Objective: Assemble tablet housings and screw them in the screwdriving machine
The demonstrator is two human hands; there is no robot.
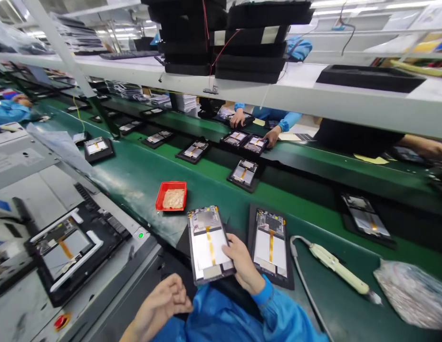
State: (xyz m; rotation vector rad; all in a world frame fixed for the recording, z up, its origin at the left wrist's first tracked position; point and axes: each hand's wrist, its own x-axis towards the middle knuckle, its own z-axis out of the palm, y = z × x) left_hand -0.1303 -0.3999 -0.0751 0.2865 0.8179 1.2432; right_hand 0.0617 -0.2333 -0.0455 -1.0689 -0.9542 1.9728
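In my right hand is an opened tablet, gripped by its right edge and tilted above my lap. Its bare circuit board, pale battery and orange ribbon cable face me. My left hand hovers lower left of it, apart from the tablet, with fingers loosely curled and nothing visible in them. Just right of my right hand, a second opened tablet lies on a black foam tray on the green bench. Beyond the held tablet stands a red bin of small pale parts.
A cream electric screwdriver with its cord and a plastic bag lie at right. At left, a machine holds another tablet in a black fixture. Several tablets sit along the green conveyor. A co-worker's hands touch tablets opposite.
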